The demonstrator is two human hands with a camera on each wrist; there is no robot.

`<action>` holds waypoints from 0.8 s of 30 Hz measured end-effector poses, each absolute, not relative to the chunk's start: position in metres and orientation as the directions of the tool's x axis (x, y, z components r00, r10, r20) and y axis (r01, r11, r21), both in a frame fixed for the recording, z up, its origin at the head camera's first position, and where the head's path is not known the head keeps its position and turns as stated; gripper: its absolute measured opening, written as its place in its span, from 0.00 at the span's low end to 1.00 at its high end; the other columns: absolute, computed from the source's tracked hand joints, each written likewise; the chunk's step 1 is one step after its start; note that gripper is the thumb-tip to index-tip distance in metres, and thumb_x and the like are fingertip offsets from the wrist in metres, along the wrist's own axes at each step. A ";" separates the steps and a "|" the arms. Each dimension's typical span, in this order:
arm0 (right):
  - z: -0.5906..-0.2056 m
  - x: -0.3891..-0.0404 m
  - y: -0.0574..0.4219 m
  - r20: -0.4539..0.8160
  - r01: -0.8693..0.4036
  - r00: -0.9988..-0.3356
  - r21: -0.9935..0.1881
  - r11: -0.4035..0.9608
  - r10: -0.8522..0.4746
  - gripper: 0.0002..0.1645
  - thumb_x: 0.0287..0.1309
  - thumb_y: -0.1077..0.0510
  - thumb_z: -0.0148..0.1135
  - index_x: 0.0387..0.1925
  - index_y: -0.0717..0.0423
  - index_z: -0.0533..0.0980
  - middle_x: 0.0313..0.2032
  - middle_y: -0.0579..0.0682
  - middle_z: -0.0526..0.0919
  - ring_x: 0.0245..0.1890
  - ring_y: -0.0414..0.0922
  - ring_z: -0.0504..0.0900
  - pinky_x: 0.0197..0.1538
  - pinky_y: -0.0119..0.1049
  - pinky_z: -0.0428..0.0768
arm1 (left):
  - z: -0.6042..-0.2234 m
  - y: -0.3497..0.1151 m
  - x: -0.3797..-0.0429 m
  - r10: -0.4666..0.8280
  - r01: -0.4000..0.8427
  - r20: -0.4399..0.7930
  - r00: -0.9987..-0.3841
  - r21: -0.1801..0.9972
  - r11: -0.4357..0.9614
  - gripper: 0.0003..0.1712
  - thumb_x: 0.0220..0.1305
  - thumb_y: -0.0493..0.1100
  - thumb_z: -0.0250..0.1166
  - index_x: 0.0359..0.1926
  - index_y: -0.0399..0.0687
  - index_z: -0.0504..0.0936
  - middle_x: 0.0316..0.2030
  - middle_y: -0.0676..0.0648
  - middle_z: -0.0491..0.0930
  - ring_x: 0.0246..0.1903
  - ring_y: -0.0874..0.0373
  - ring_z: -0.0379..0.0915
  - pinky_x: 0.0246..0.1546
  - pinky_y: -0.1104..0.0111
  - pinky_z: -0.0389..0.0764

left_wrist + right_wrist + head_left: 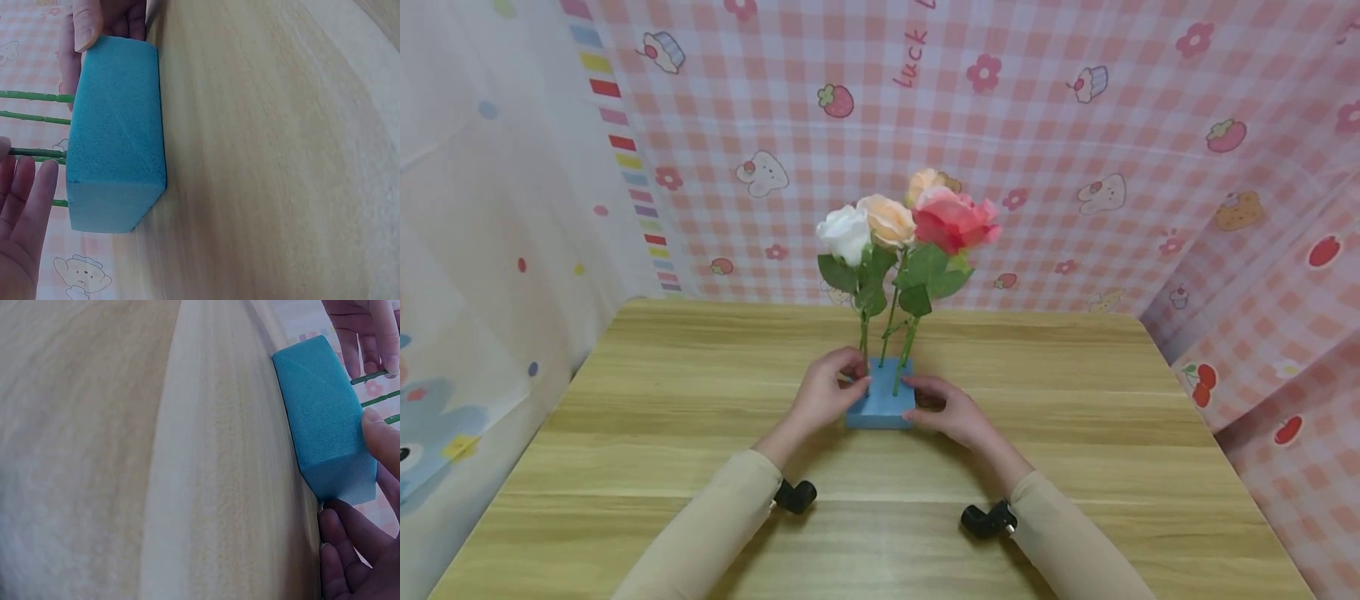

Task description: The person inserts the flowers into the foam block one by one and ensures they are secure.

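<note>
A blue foam block (880, 410) lies on the table with several artificial roses standing in it. The left hand (827, 387) pinches a green stem (36, 152) low down, just above the block, at its left side. The white rose (846, 235) leans over this side; which bloom tops the pinched stem is hard to tell. At the block's right end, the right hand (953, 410) holds the foam, its thumb (377, 434) on the upper edge and fingers along the side. The pink-red rose (955, 221) and peach rose (886, 220) stand beside the white one.
The wood-grain table (1037, 375) reaches to a pink checked cloth (1000, 150) hanging behind the flowers. Another peach rose (923, 183) is partly hidden behind the pink-red one. Green leaves (925, 271) spread below the blooms. Black wrist devices (988, 520) sit at both sleeves.
</note>
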State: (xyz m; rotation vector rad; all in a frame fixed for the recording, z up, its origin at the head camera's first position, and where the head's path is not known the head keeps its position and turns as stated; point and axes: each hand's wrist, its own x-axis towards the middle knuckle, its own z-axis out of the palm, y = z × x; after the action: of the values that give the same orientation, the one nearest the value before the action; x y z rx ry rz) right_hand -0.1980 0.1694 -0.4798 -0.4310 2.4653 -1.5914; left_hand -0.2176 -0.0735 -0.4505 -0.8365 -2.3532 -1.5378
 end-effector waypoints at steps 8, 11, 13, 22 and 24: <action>-0.480 -0.199 0.170 0.006 -0.142 -0.941 -0.915 0.378 -0.339 0.33 0.57 0.59 0.72 0.64 0.57 0.74 0.62 0.58 0.74 0.60 0.56 0.74 0.63 0.52 0.72 | -0.450 -0.079 -0.217 0.342 0.512 0.407 -0.847 0.798 0.317 0.10 0.57 0.29 0.70 0.39 0.39 0.80 0.33 0.45 0.81 0.35 0.52 0.80 0.35 0.69 0.84; -0.480 -0.199 0.170 0.002 -0.140 -0.937 -0.918 0.371 -0.348 0.34 0.58 0.59 0.72 0.65 0.57 0.73 0.63 0.59 0.73 0.61 0.56 0.73 0.63 0.51 0.72 | -0.450 -0.082 -0.216 0.345 0.502 0.395 -0.852 0.805 0.317 0.13 0.57 0.31 0.71 0.43 0.37 0.80 0.35 0.45 0.81 0.36 0.52 0.80 0.36 0.69 0.84; -0.480 -0.199 0.171 0.001 -0.139 -0.935 -0.921 0.363 -0.355 0.34 0.58 0.59 0.72 0.65 0.57 0.72 0.64 0.59 0.72 0.61 0.57 0.73 0.63 0.52 0.72 | -0.450 -0.084 -0.216 0.349 0.497 0.388 -0.853 0.808 0.317 0.13 0.57 0.31 0.71 0.44 0.37 0.80 0.36 0.45 0.82 0.37 0.52 0.80 0.37 0.69 0.84; -0.482 -0.196 0.175 0.071 -0.198 -0.920 -0.932 0.302 -0.386 0.35 0.59 0.62 0.69 0.67 0.63 0.69 0.63 0.63 0.72 0.60 0.61 0.73 0.65 0.54 0.69 | -0.450 -0.098 -0.211 0.391 0.516 0.385 -0.836 0.795 0.320 0.16 0.58 0.30 0.70 0.47 0.30 0.79 0.38 0.37 0.83 0.36 0.50 0.80 0.36 0.66 0.85; -0.481 -0.194 0.177 0.097 -0.224 -0.918 -0.927 0.302 -0.384 0.34 0.60 0.63 0.68 0.66 0.64 0.69 0.63 0.63 0.73 0.60 0.62 0.73 0.64 0.55 0.69 | -0.450 -0.103 -0.209 0.404 0.525 0.384 -0.830 0.783 0.335 0.15 0.59 0.30 0.70 0.47 0.30 0.79 0.38 0.38 0.83 0.37 0.50 0.80 0.37 0.67 0.85</action>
State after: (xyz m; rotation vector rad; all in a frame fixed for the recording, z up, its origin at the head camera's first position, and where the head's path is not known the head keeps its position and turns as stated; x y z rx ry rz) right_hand -0.1942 0.1768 -0.4809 -0.5687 2.4159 -1.6831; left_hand -0.2091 -0.1030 -0.4498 -0.8629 -2.4654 -1.5176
